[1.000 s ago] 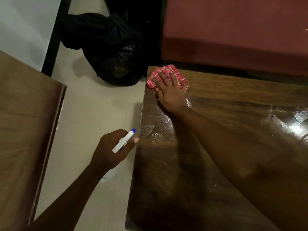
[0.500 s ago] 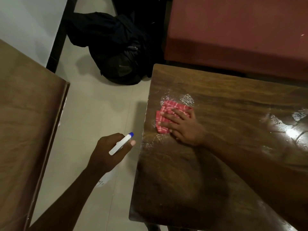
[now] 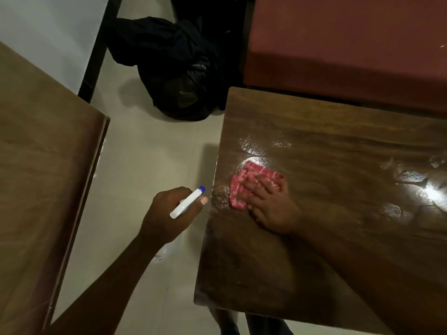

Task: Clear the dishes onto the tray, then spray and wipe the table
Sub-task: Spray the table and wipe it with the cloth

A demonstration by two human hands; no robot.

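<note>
Looking down from head height at two bare arms. The right hand (image 3: 273, 209) is lying flat on a folded pink-and-white checked cloth (image 3: 244, 187), pressing it against the top of a dark, glossy wooden table (image 3: 314, 262). Its fingers (image 3: 260, 187) are stretching out straight and slightly spread across the cloth, pointing toward the table's far left corner; the thumb cannot be made out. The cloth is sitting on the table close to its left edge, roughly midway along that edge. Wet streaks (image 3: 256, 145) are shining on the table just beyond the cloth, and more are gleaming farther toward the table's right side.

The left hand (image 3: 167, 213) is hovering off the table, just beside its left edge and over the pale tiled floor (image 3: 145, 153). Its fingers are curling around a white spray bottle with a blue nozzle tip (image 3: 186, 203), gripping it (most of the bottle's body is hiding beneath the hand). The blue tip is pointing toward the table's left edge, close to it but not touching.

Past the table's far left corner, a black bag (image 3: 179, 76) is slumping on the floor. A dark red padded bench (image 3: 338, 44) is running along the table's far side. Left of the table, across the strip of floor, a lighter brown wooden tabletop (image 3: 43, 177) is filling the frame's edge.
</note>
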